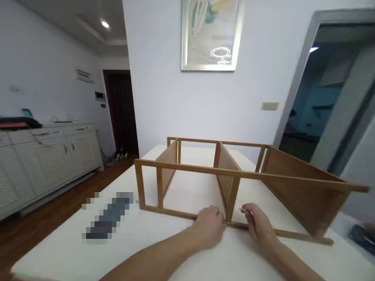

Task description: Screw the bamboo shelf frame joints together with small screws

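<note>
A brown wooden shelf rack (193,168) lies on its side on the white table (164,249), its slatless shelf panels standing upright. My left hand (209,226) is closed around the rack's near lower rail, just left of the middle crosspiece (233,199); its fingertips are partly hidden. To the right of that crosspiece, my right hand (259,224) is closed in a pinch, with thumb and forefinger together just above the same rail. A small pale tip shows at the fingertips, too small to name.
On the table's left lies a pixelated dark object (109,218). Dark coiled items (363,238) sit at the right edge. A wall (158,89) with a framed picture (211,35) rises behind the table. White cabinets (49,160) stand at left, beyond the wooden floor (96,187).
</note>
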Demonstrator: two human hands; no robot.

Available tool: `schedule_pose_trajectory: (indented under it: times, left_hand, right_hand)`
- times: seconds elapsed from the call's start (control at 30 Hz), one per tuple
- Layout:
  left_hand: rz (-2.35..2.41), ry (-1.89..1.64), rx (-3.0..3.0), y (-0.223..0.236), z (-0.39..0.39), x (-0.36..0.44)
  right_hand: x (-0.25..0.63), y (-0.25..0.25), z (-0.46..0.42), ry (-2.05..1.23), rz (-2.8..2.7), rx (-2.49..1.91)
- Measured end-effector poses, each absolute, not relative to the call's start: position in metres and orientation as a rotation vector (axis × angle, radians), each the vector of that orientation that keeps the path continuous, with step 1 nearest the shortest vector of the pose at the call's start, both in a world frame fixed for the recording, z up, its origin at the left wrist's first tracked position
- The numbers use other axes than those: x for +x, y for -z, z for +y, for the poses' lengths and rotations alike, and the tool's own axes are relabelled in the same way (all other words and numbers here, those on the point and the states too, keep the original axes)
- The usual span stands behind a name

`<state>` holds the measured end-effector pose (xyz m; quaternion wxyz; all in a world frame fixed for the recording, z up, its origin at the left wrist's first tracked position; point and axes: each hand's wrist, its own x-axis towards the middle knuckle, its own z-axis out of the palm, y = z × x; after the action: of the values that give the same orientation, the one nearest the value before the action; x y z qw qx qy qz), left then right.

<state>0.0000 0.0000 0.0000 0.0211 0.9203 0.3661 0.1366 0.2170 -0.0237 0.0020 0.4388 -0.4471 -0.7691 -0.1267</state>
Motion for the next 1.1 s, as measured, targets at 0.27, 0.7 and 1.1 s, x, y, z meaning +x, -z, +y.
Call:
schedule_pose_trajectory:
  times: [0.27, 0.7, 1.1]
  left_hand:
    - [1.161, -0.409, 2.847, -0.013, -0.005, 0.001]
    - [1.163, -0.529, 2.876, -0.001, -0.001, 0.004]
    - [1.322, -0.745, 2.843, 0.011, 0.006, 0.005]
  right_hand:
    - [0.209, 0.005, -0.019, 0.034, -1.982, -1.391]
    - [0.207, 0.000, -0.025, 0.331, -2.224, -1.332]
    - [0.201, -0.001, -0.031, 0.371, -2.271, -1.323]
